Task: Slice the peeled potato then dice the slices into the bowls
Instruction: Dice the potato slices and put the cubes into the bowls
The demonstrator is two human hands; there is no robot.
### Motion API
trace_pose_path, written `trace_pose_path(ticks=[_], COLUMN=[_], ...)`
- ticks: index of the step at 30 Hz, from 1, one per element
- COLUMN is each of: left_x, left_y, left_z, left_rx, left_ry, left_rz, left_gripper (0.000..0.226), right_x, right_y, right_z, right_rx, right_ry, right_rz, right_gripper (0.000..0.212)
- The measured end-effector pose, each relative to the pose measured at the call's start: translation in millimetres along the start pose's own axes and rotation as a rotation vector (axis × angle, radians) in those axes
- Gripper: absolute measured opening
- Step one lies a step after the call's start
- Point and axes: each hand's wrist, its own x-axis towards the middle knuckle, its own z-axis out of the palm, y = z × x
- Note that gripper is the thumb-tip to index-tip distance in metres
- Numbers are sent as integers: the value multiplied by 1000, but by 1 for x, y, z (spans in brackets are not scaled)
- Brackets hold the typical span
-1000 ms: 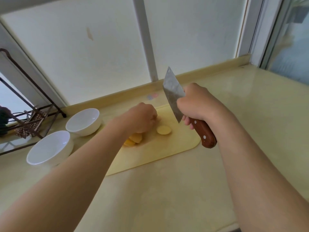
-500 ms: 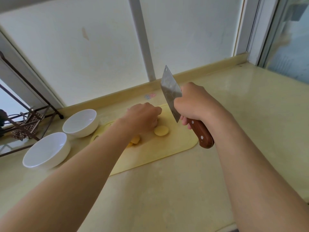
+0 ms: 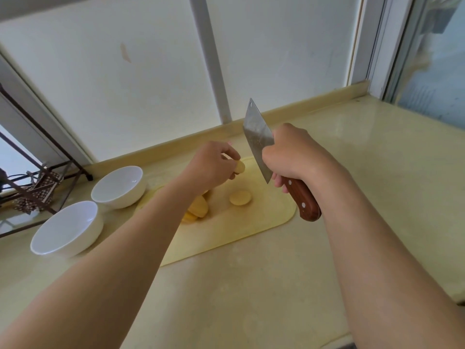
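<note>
Slices of peeled potato are lying heaped on the pale, round-cornered cutting board, one flat round slice lying apart. The left grip is pinching another thin slice above the board. The right grip is clenching the riveted wooden handle of a raised steel cleaver. A glossy white near bowl and far bowl are sitting left of the board on the smooth cream desk.

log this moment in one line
left hand pinches potato piece | right hand grips cleaver, raised | slices on cutting board | both bowls empty
</note>
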Motion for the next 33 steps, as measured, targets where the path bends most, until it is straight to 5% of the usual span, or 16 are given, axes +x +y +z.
trace_pose_path(ticks=[5, 12, 33], left_x=[-7, -13, -26], left_y=[-2, -12, -32], left_z=[23, 30, 51], left_rx=[66, 269, 543], left_ry=[-83, 75, 50], left_rz=[22, 130, 482], left_gripper=[19, 19, 38], right_x=[1, 3, -27], right_y=[6, 7, 4], right_z=[-10, -9, -4], right_rx=[30, -71, -266], right_ry=[20, -58, -136], right_rz=[16, 23, 44], right_gripper=[49, 44, 29])
